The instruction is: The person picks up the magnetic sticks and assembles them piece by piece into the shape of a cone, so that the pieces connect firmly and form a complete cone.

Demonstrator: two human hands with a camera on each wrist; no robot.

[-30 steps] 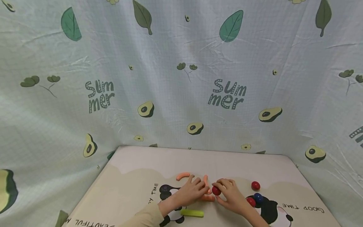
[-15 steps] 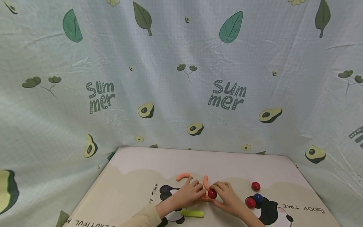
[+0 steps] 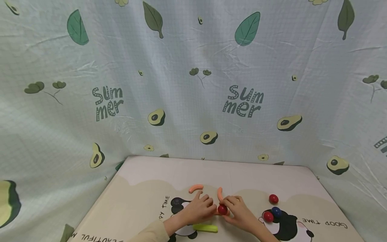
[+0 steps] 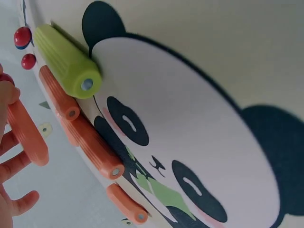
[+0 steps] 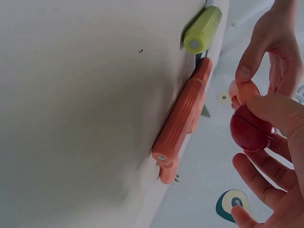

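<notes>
Over the middle of the table, my left hand (image 3: 199, 206) pinches an orange toy rod (image 4: 26, 133) between thumb and fingers. My right hand (image 3: 240, 215) grips a glossy red ball (image 5: 251, 128) with a seam round it. In the right wrist view the ball is right at the end of the held rod, and my thumb covers part of where they meet. Below the hands lie ribbed orange rods (image 5: 180, 118) with a silver disc in the end. A thicker lime-green rod (image 3: 205, 228) lies nearest my body.
Farther back are a curved orange rod (image 3: 196, 188) and another curved orange rod (image 3: 219, 194). To the right sit a red ball (image 3: 273, 199), a blue ball (image 3: 276, 211) and a second red ball (image 3: 268, 216). A printed curtain (image 3: 181, 101) encloses the panda-patterned tabletop (image 3: 145, 171).
My right hand has moved left with the red ball, up to the left hand's rod. The left hand has shifted slightly left. The loose rods and balls stay put.
</notes>
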